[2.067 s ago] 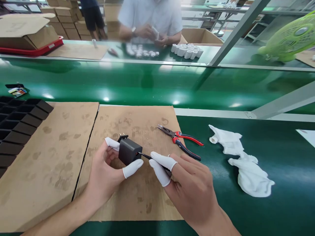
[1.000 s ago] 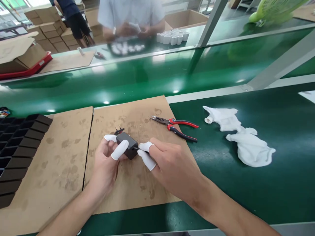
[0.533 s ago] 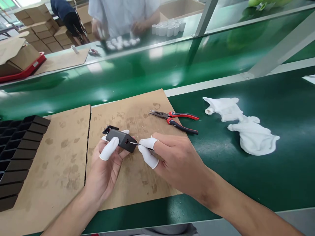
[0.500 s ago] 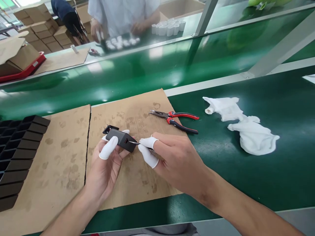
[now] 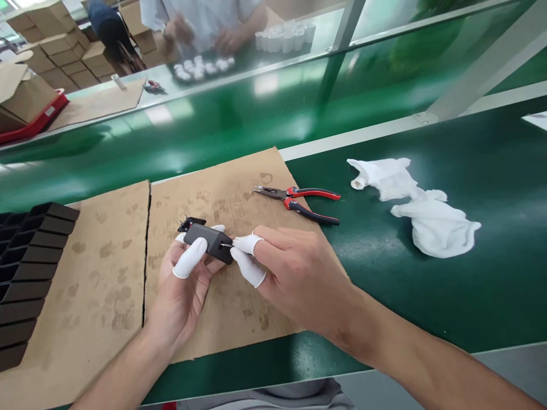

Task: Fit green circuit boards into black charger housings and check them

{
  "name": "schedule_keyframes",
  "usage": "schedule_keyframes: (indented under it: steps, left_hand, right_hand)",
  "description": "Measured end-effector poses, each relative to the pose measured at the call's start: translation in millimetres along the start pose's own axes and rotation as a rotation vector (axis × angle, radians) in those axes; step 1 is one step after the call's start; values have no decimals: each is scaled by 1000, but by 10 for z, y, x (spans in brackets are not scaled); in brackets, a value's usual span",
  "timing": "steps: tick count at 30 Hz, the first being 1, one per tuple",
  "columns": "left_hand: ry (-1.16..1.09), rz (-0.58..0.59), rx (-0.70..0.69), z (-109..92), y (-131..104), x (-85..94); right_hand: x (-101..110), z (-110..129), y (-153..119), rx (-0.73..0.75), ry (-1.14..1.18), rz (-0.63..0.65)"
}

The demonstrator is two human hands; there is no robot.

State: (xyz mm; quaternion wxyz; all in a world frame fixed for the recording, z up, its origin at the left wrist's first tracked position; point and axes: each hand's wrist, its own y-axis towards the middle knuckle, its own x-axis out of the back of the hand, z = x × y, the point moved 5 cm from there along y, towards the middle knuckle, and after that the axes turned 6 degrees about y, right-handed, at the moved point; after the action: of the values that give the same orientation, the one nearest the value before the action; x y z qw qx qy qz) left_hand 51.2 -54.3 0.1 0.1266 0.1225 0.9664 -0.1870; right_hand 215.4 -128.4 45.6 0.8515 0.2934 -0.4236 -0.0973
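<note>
Your left hand: closed around the black charger body, thumb and fingertips in white finger cots pinching it just above the cardboard mat. The charger lies tilted on its side, its port end turned toward your right hand.

Your right hand: thumb and forefinger, also in cots, pinched tight on a thin metal probe. Its tip sits at the small opening in the charger's end face.

Progress: you are mid-step. The charger is picked up and steadied and the probe is at the port. Judging by this, the poking or clearing is still under way, and the charger has yet to be set down anywhere.

Hard to see: most of the probe is buried in your fingers, so what kind of tool it is stays unclear; it may be a pick or a fine driver. Whether the tip is inside the port or only touching its edge cannot be told.

Left of you: a black compartment tray, cut off by the frame edge, with the visible cells showing nothing in them.

Beyond your hands: red-handled pliers lying across the mat's far right edge, untouched.

Right on the counter: crumpled white cloth gloves, well apart from the work.

Farther: the shiny green conveyor belt.

Far side: another person's hands over small white parts, blurred.
</note>
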Motion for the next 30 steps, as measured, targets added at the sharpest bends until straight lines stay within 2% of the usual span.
schedule_keyframes:
  steps: [13, 17, 21, 23, 27, 30]
  left_hand:
    - [88, -145, -178, -20, 65, -52]
    - [107, -150, -193, -23, 87, -66]
    - [133, -135, -221, -36, 77, -50]
    - [100, -111, -188, -16, 48, -22]
    - [-41, -58, 17, 79, -16, 20]
    - [-81, -28, 78, 74, -16, 3]
  right_hand:
    - [-54, 45, 1, -60, -170, 23]
    - [-97, 31, -8, -116, -143, 72]
    - [-162, 27, -22, -78, -121, 136]
    - [-170, 40, -15, -17, -125, 102]
    - [-157, 119, 11, 158, -184, -35]
    - [-200, 171, 10, 239, -231, -40]
